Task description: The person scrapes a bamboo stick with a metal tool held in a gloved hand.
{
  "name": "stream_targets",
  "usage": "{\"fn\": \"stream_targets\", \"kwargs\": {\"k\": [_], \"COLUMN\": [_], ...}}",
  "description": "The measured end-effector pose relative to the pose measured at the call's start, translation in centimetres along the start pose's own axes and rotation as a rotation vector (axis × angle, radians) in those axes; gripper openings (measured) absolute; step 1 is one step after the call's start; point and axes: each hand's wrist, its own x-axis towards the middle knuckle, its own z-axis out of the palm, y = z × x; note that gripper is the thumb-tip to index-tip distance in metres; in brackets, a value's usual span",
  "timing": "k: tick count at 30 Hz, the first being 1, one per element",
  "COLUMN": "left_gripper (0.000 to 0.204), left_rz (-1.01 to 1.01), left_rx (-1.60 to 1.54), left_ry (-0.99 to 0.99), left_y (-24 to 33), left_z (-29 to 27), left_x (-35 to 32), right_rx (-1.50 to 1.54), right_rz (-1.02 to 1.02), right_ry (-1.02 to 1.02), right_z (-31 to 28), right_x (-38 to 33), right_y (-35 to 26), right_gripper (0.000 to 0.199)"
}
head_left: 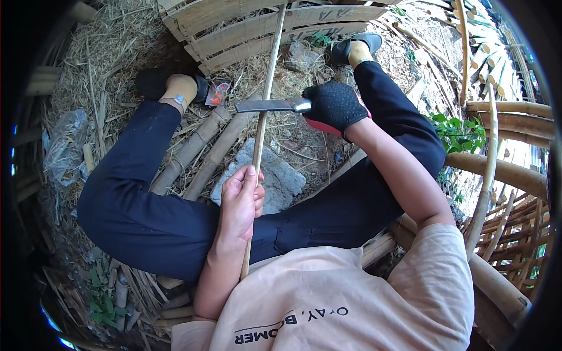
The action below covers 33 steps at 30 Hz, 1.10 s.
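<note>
My left hand (240,202), bare, grips a long thin bamboo strip (266,88) that runs from my lap up and away to the top of the view. My right hand (335,106) wears a black glove with a red cuff and is closed on the handle of a knife with a flat metal blade (266,106). The blade lies crosswise, its edge against the strip a short way above my left hand. I sit on the ground with legs in dark trousers spread to either side.
A grey stone (280,175) lies between my legs beside two thick bamboo poles (202,149). Woven bamboo panels (263,26) stand ahead, more bamboo poles (509,120) at right. Straw covers the ground; a clear plastic bag (61,146) lies at left.
</note>
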Motion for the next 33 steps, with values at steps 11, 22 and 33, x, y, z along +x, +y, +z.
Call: {"fn": "stream_targets", "kwargs": {"k": [11, 22, 33], "left_gripper": [0.023, 0.025, 0.027], "left_rz": [0.009, 0.032, 0.058], "left_rx": [-0.023, 0.017, 0.051], "left_ry": [0.011, 0.022, 0.046], "left_y": [0.1, -0.3, -0.4], "left_z": [0.2, 0.2, 0.3], "left_x": [-0.1, 0.1, 0.3], "right_rx": [0.012, 0.02, -0.06], "right_rz": [0.154, -0.161, -0.13], "right_ry": [0.097, -0.08, -0.042], "right_z": [-1.1, 0.3, 0.5], "right_x": [0.9, -2.1, -1.0], "right_y": [3.3, -1.5, -0.8], "right_gripper": [0.027, 0.019, 0.02]}}
